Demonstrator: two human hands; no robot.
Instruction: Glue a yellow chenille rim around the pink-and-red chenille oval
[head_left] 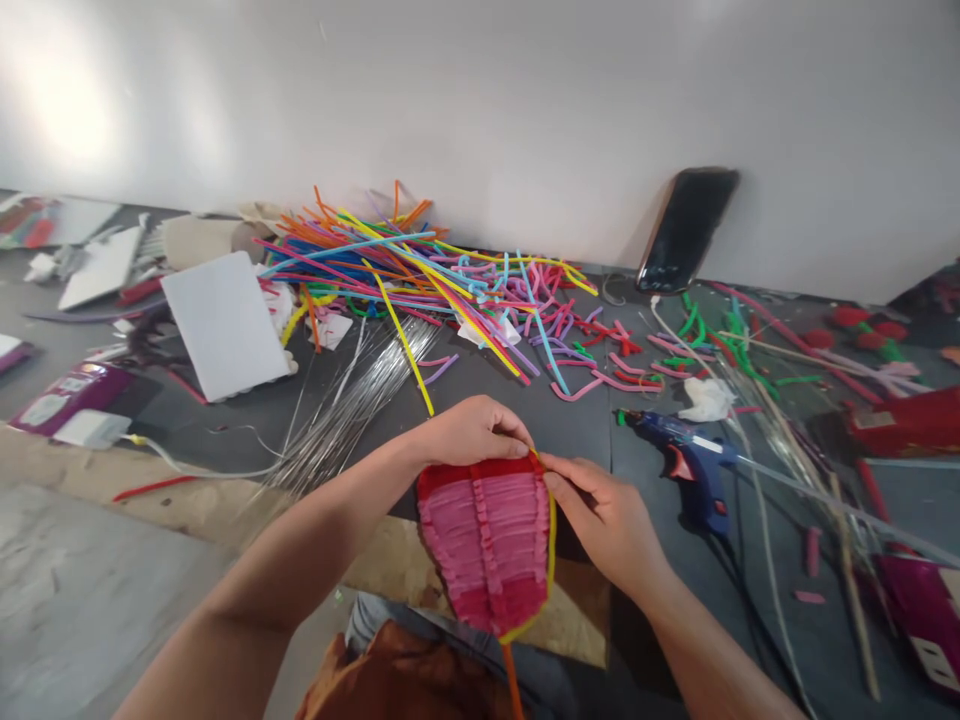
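A leaf-shaped pink and red pipe-cleaner piece (517,520) is held up in front of me, with an orange stem (512,680) pointing down from its bottom. Along its right and lower right edge runs a yellow pipe cleaner (553,550). My left hand (484,430) is closed on the piece's top edge, near the upper right corner. Right beside it, my right hand (604,510) pinches the yellow pipe cleaner against that same corner. The fingertips of both hands nearly meet there, and they partly hide the corner.
Behind my hands lies a heap of colourful pipe cleaners (420,255), with thin metal wires (352,400) nearer. A blue glue gun (694,465) with a cord lies to the right. A phone (686,230) leans on the wall. White card (225,325) stands left.
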